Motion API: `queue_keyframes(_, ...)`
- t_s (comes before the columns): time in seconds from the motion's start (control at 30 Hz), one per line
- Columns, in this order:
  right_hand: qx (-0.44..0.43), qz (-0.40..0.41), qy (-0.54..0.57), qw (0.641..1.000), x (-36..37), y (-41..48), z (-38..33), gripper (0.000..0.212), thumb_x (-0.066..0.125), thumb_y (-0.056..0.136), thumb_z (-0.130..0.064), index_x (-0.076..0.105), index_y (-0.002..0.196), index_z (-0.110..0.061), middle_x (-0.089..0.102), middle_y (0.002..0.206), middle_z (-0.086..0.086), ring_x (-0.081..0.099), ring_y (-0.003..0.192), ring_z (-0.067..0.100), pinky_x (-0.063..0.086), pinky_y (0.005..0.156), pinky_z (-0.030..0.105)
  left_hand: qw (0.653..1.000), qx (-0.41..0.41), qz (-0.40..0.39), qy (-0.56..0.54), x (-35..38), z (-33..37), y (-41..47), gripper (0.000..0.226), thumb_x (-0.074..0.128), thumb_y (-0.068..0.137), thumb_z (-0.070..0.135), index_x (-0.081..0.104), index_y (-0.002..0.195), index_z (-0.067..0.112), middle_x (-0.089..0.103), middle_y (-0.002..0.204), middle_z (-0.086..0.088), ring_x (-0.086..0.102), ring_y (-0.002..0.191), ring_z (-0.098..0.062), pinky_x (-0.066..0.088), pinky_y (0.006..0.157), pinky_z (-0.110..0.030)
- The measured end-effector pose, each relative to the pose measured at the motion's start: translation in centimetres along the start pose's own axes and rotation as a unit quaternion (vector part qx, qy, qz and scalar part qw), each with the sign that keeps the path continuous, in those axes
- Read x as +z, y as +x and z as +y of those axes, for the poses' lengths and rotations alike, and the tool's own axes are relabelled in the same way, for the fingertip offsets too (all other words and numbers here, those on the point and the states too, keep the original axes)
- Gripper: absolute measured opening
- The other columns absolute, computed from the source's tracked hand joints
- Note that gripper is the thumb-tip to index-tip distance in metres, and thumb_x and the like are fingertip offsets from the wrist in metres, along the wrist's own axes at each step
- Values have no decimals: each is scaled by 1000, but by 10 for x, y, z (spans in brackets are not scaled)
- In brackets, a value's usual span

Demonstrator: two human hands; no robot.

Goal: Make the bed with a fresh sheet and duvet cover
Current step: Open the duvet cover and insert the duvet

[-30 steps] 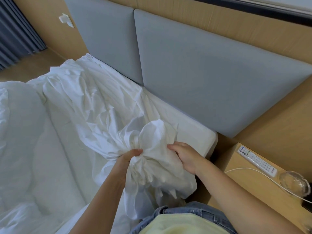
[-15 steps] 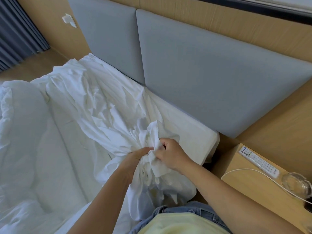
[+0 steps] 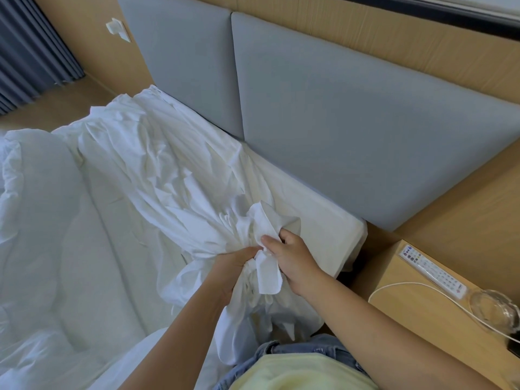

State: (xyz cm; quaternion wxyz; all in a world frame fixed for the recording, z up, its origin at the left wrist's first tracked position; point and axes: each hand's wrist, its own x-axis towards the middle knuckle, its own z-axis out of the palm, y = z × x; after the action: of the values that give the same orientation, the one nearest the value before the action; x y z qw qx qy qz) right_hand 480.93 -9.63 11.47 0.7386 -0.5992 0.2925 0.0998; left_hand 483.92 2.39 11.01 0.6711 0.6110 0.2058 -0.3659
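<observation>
"What are you holding?"

"My left hand point(image 3: 236, 266) is fisted round the gathered neck of the crumpled white cotton sheet point(image 3: 168, 178), and my right hand point(image 3: 295, 260) pinches a loose flap of it just beside. The bunch hangs over the near corner of the bare white mattress point(image 3: 323, 229), the rest trailing along the head of the bed."

"How will it handle?"

"Light, soft and floppy, I'd say. It will slide and wrinkle, so I'd take it by a hem or corner, not the bunch."

"Any writing?"

"None on the sheet. The white button panel point(image 3: 430, 273) on the pale wooden bedside table point(image 3: 422, 319) has labels too small to read. Beyond stands the grey padded headboard point(image 3: 365, 122)."
</observation>
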Motion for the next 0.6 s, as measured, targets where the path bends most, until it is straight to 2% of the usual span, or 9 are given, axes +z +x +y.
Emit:
queue_keyframes(0.07, 46, -30, 119, 991, -3, -1, -2, 16, 58, 92, -11, 64, 107, -9, 69, 94, 12, 66, 77, 23, 55, 73, 35, 1000, 0, 1, -6, 0, -1, -1, 4, 62, 87, 7, 64, 83, 5, 67, 71, -12, 64, 62, -25, 54, 57, -31)
queue_keyframes(0.13, 71, -42, 182, 980, -6, 0, -2, 20, 60, 91, -13, 64, 110, -8, 69, 97, 12, 67, 80, 25, 56, 74, 36, 1000, -1, -1, -8, 0, -1, -2, 9, 60, 88, 6, 64, 80, 4, 66, 70, -13, 63, 59, -24, 53, 58, -31)
queue_keyframes(0.23, 76, -47, 205, 975, -8, 2, -1, 29, 55, 95, -27, 61, 115, -8, 69, 109, 15, 68, 93, 27, 55, 81, 35, 1000, -2, 4, -6, -2, -2, 1, 12, 61, 87, 5, 64, 76, 4, 67, 60, -10, 64, 48, -19, 53, 48, -25)
queue_keyframes(0.3, 89, -38, 201, 975, -10, 0, -3, 34, 47, 98, -35, 62, 114, -9, 70, 107, 14, 69, 93, 25, 55, 79, 34, 1000, 2, 12, -6, -3, -2, 1, 12, 61, 87, 5, 64, 75, 3, 66, 61, -10, 63, 49, -19, 52, 47, -25)
queue_keyframes(0.43, 77, 46, 228, 969, -22, 8, -8, 30, 48, 98, -24, 63, 112, -2, 70, 99, 15, 68, 89, 28, 54, 78, 36, 999, 17, 27, -27, -9, -1, 2, 3, 64, 82, 3, 65, 80, 4, 67, 72, -12, 63, 69, -28, 53, 69, -38)
queue_keyframes(0.53, 76, 159, 224, 958, -44, 14, -14, 14, 52, 94, -13, 61, 85, -6, 61, 79, 9, 59, 70, 22, 49, 61, 31, 996, 15, 33, -77, -12, 2, 1, 13, 70, 73, 6, 66, 86, 2, 66, 79, -16, 63, 78, -34, 51, 84, -49)
queue_keyframes(0.6, 96, 215, 227, 945, -60, 18, -5, 16, 52, 89, -7, 55, 73, -8, 55, 72, 7, 54, 65, 21, 46, 55, 27, 994, 17, 38, -103, -13, 3, 2, 12, 67, 76, 6, 65, 88, 3, 65, 81, -16, 63, 80, -34, 50, 85, -49)
